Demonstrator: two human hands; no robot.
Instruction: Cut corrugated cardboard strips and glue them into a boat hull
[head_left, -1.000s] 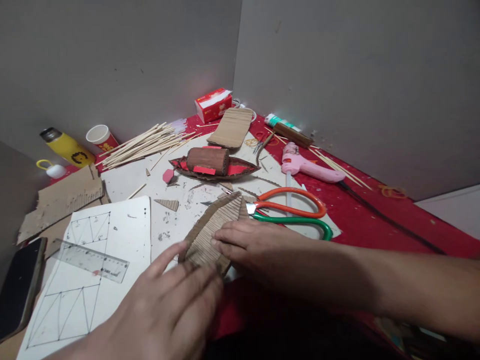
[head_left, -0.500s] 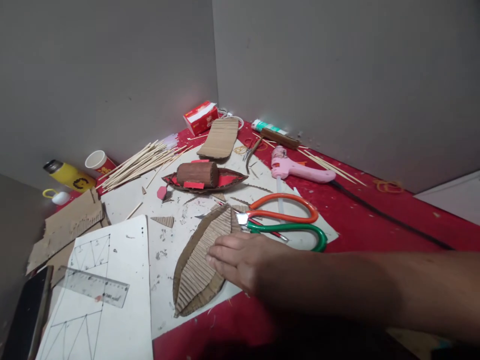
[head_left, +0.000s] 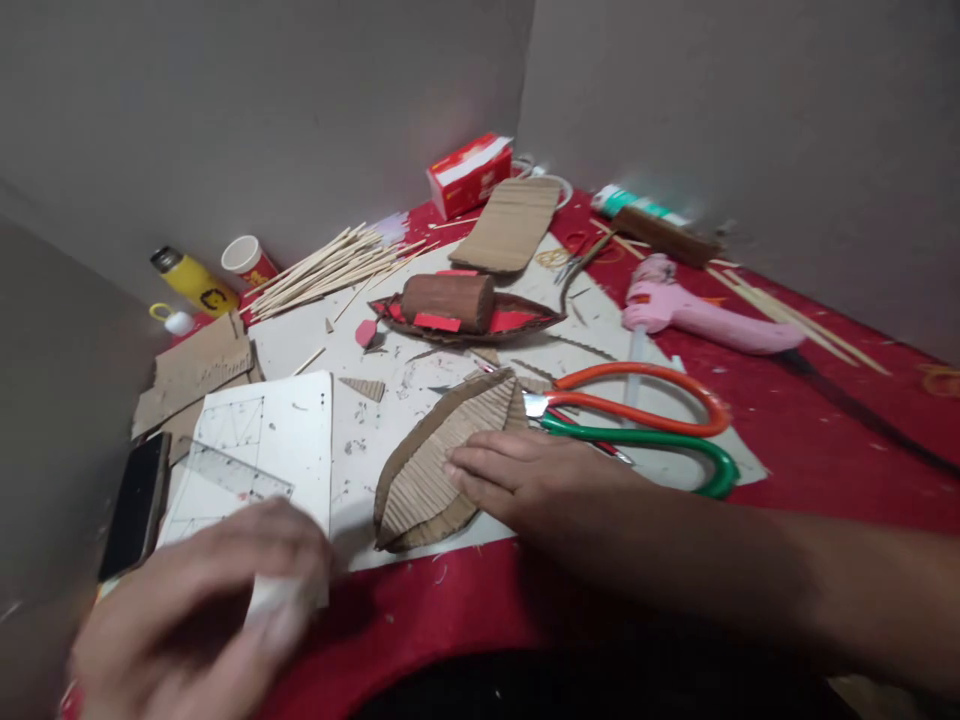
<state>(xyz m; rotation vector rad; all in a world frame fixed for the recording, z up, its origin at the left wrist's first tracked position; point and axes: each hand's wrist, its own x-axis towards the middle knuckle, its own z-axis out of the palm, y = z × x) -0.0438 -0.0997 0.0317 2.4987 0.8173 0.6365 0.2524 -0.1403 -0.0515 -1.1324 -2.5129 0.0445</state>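
My right hand (head_left: 536,475) lies flat with its fingers stretched out on a leaf-shaped corrugated cardboard boat hull (head_left: 442,465). That piece has a raised rim along its far edge. Scissors (head_left: 637,400) with one orange and one green handle lie just beyond this hand, their blades mostly hidden. Smeared by motion, my left hand (head_left: 202,600) hovers at the lower left over the near part of the drawing paper (head_left: 300,430). Its fingers are bent towards the thumb, and I cannot make out anything held. A finished brown cardboard boat (head_left: 450,305) with red parts stands behind.
A pink glue gun (head_left: 705,315) rests on the right, its cord trailing off. Wooden sticks (head_left: 322,270), a paper cup (head_left: 251,262) and a yellow bottle (head_left: 195,283) are at the back left. A clear ruler (head_left: 236,468) lies on the paper beside a phone (head_left: 135,505).
My left hand has come into view at the lower left. The view has shifted, so the table's things appear further right and higher. My right hand stays on the cardboard hull.
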